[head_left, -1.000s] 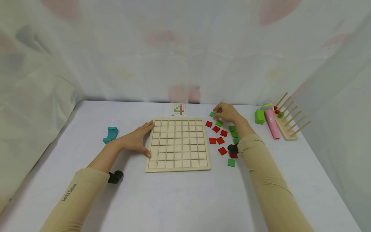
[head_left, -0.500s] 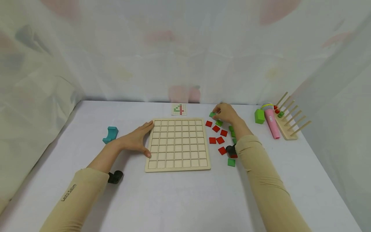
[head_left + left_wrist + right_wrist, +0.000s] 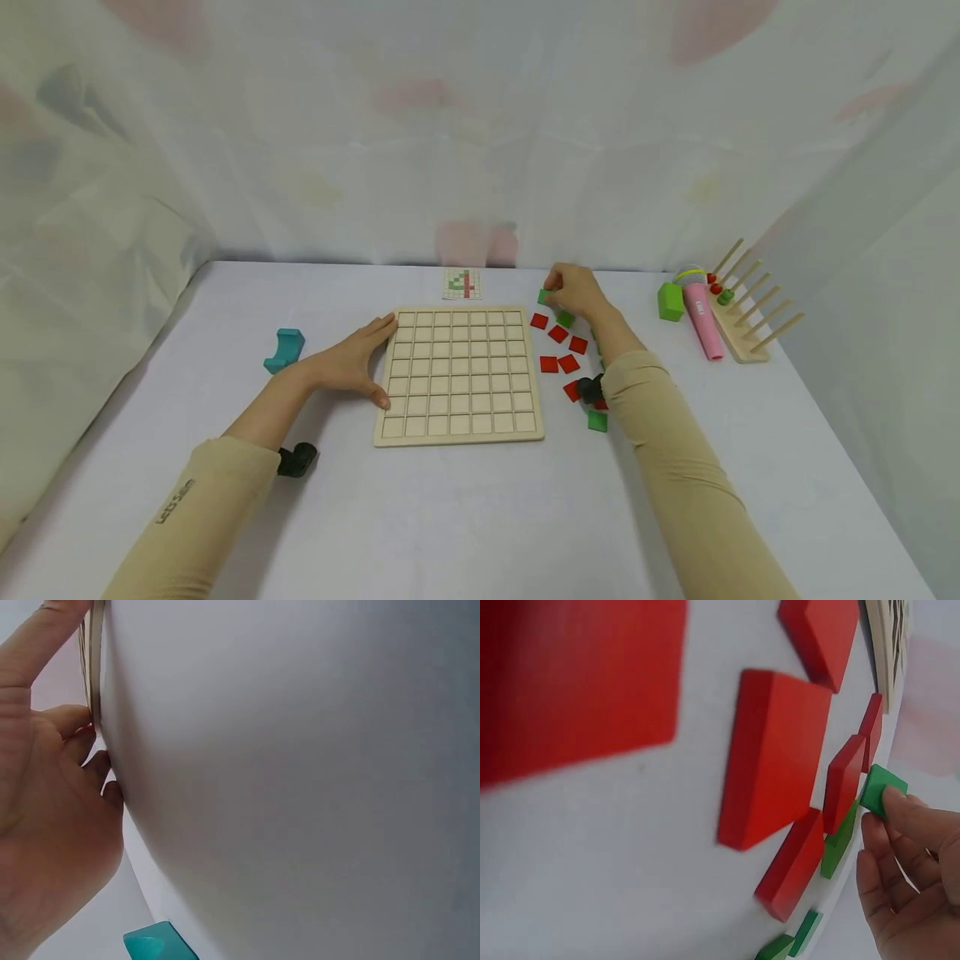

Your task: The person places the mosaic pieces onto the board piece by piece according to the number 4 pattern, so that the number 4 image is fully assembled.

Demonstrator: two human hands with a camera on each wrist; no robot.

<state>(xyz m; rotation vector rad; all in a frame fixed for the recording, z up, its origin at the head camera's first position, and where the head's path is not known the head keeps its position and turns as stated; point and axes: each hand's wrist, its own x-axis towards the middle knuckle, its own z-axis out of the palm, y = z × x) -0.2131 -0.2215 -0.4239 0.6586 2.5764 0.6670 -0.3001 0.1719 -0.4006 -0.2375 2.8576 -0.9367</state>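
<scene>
The wooden grid board (image 3: 460,366) lies flat with bare cells. My left hand (image 3: 345,362) rests on its left edge, thumb near the front corner and fingers spread toward the back corner. My right hand (image 3: 579,293) is past the board's back right corner. In the right wrist view its thumb and fingers pinch a green square tile (image 3: 877,787). Red tiles (image 3: 557,334) lie scattered along the board's right side, several of them. Green tiles, such as one behind the red ones (image 3: 566,319) and a front one (image 3: 597,421), lie among them; my forearm partly covers others.
A small grid pattern card (image 3: 462,284) lies behind the board. At left sits a teal arch block (image 3: 284,350). On the far right are a green block (image 3: 671,302), a pink toy microphone (image 3: 703,321) and a wooden peg stand (image 3: 742,333) with small beads.
My right hand has shifted slightly left, and the green tile at its fingertips has moved a little left with it. My left hand stays on the board's edge.
</scene>
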